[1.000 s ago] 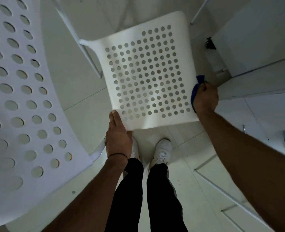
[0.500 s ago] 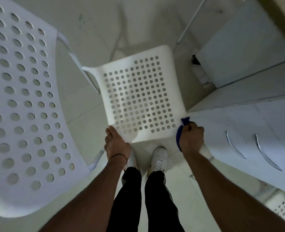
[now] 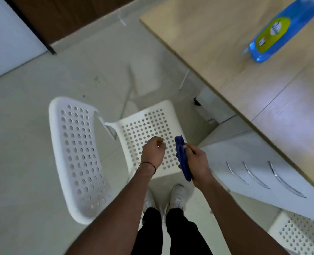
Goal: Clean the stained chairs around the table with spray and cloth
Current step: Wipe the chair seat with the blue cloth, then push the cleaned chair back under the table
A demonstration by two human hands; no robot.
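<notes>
Both hands lifted off seat edge since earlier frame. Blue cloth (image 3: 183, 161): clamped in right hand (image 3: 198, 165). Left hand (image 3: 153, 152): loosely curled, empty, just beside. White perforated chair (image 3: 147, 129): beneath hands. Spray bottle (image 3: 279, 30): on table (image 3: 217, 43), far upper right.

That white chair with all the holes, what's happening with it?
A person is standing over the white perforated chair, apparently in the middle of cleaning it. The right hand grips a blue cloth, held above the seat rather than pressed on it. The left hand is loosely curled and empty, also over the seat. A blue spray bottle lies untouched on the wooden table to the right.
</notes>
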